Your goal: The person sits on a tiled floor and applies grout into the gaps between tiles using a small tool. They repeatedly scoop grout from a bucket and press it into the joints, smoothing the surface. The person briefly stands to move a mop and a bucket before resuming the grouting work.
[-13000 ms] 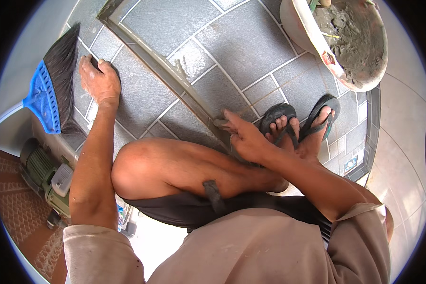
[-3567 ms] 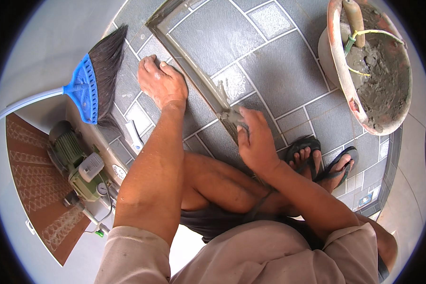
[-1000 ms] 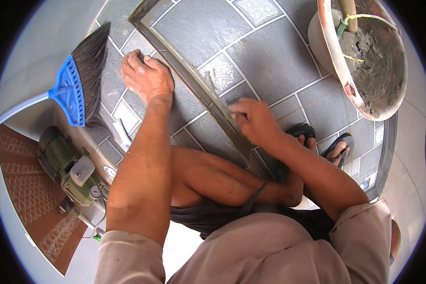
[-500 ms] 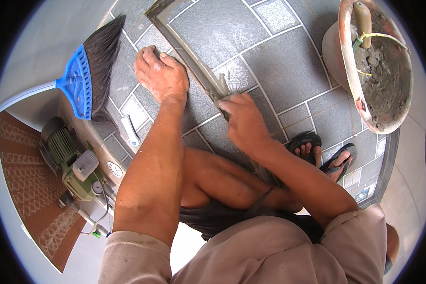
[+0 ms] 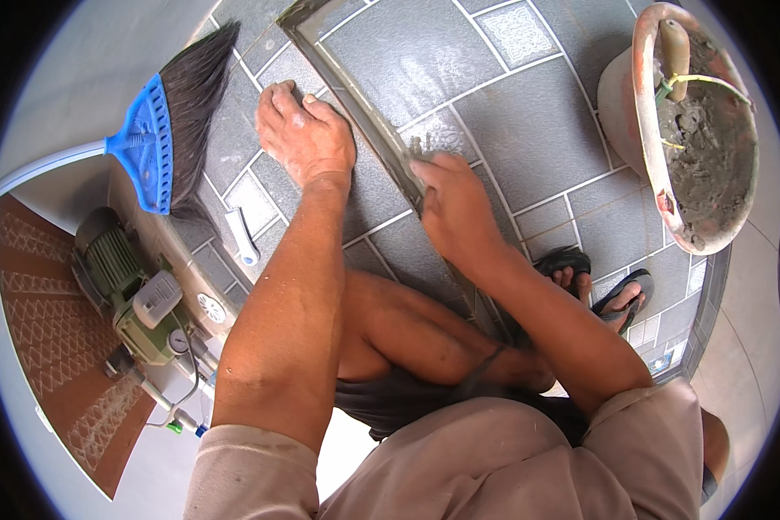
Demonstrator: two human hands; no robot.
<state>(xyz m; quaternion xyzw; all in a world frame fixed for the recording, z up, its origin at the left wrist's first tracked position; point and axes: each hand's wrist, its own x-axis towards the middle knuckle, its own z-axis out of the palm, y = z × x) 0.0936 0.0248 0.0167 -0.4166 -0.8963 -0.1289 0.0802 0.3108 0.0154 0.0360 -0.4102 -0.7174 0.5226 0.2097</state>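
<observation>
My left hand (image 5: 308, 139) rests on the grey patterned tiles (image 5: 533, 130) with its fingers spread slightly and bent, left of a long, narrow strip (image 5: 345, 95) edged with wet cement. My right hand (image 5: 455, 208) is closed at that strip, fingertips at smeared cement beside a light patterned tile; whatever it holds is hidden. A white bucket (image 5: 624, 113) of wet grey mortar stands at the right, holding a tool with a pale handle (image 5: 676, 56) and a thin yellow cord. A small white plastic piece (image 5: 243, 234) lies just left of my left forearm.
A blue broom (image 5: 143, 152) with dark bristles lies at the left. Below it are a green motor pump (image 5: 117, 269) with gauge and pipes, a round white drain cover (image 5: 211, 308) and a brown panel (image 5: 52, 329). My bent leg and sandalled feet (image 5: 633, 299) are on the right and beneath my arms.
My right hand has moved up along the strip over the last second. My left hand, further left earlier, stays planted on the tiles. The view has shifted slightly.
</observation>
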